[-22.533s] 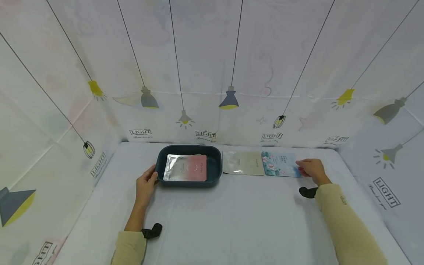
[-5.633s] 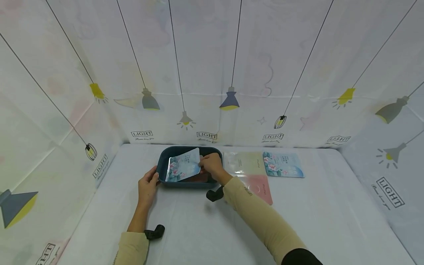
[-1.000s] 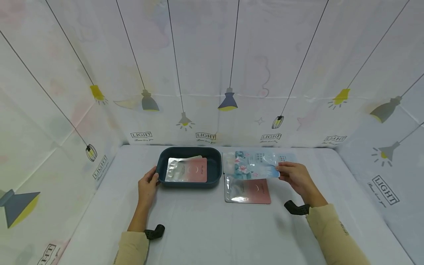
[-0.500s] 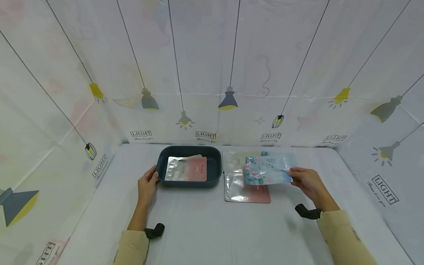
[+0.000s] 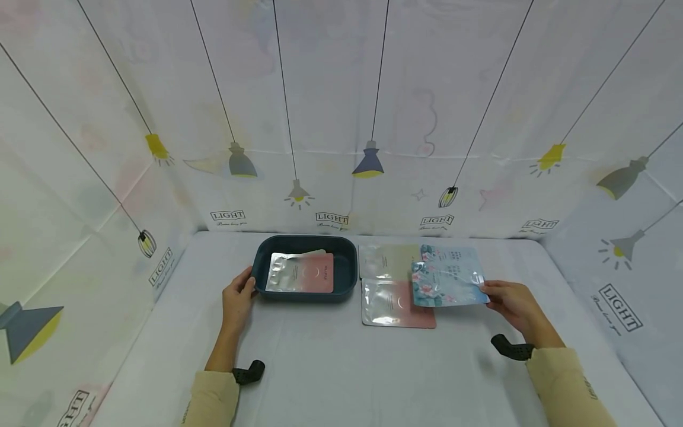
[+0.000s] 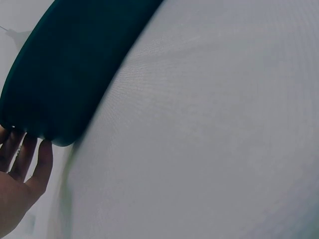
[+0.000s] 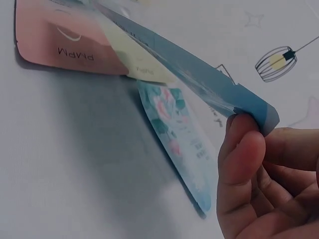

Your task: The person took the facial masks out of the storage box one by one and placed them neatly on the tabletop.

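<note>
Foreground room was left on the white cloth tabletop [image 5: 373, 373]. A glossy blue floral sachet [image 5: 448, 284] was pinched at its right end by the right hand [image 5: 513, 303], held partly over a pink-and-silver foil sachet [image 5: 391, 303]. A round-cornered dark-teal tray [image 5: 304, 297] was touched at its left end by the left hand [image 5: 237, 302], fingers apart; a pink-fronted foil sachet [image 5: 301, 273] was contained inside. Beyond: beige-and-silver sachet [image 5: 386, 261], lower floral sachet [image 7: 174, 144], lamp-printed wall cloth [image 5: 331, 118].

Beige sleeves [image 5: 567, 385] — dark lettering [image 5: 590, 388] on right one — two black angular wrist cameras [image 5: 512, 348].
</note>
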Demonstrator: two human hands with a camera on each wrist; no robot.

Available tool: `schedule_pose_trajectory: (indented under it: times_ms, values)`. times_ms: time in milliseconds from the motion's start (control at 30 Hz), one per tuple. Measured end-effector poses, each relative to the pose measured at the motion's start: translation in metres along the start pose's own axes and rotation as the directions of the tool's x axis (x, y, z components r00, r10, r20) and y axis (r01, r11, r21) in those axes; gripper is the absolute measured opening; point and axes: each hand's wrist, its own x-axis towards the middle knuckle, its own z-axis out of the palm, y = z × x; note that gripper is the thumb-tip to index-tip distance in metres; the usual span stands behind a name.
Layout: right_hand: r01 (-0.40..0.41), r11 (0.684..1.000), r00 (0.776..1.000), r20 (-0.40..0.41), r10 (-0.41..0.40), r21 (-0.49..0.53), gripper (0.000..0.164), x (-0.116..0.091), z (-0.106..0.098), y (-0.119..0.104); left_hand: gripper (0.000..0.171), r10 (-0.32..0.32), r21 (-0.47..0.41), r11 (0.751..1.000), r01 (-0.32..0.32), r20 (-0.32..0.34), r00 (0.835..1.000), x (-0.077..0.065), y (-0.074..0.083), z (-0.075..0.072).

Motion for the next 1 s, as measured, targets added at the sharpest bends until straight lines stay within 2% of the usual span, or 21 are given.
schedule_pose_trajectory:
  times_ms: [100,267,633,733,833,1000]
  values:
    - [-0.016,1.0,1.0,0.004,0.016,0.023,0.039,0.002,-0.008,0.006,0.042,-0.005,0.005,1.0,0.005,-0.003,1.0,0.0,-0.001,0.0]
    - [-0.042,0.997,0.999,0.035,0.039,0.072,0.006,0.003,-0.021,0.016,0.042,0.006,0.002,1.0,-0.006,0.0,1.0,0.0,0.0,0.0]
    - [-0.07,0.991,0.996,0.071,0.062,0.118,0.015,0.01,-0.042,0.034,0.043,0.011,0.004,1.0,-0.011,-0.001,1.0,0.001,0.0,0.0]
    - [-0.077,0.993,0.996,0.062,0.071,0.094,0.016,0.013,-0.047,0.039,0.043,0.018,-0.006,1.0,-0.018,0.002,1.0,0.001,-0.001,0.0]
    - [-0.079,0.997,0.996,0.036,0.079,0.014,0.005,0.015,-0.05,0.044,0.043,0.016,-0.014,1.0,-0.016,0.004,1.0,0.001,-0.001,0.0]
    - [-0.029,0.981,0.999,-0.033,0.023,-0.192,0.052,0.018,-0.049,0.049,0.042,0.007,-0.009,1.0,-0.007,0.0,1.0,0.001,-0.002,0.0]
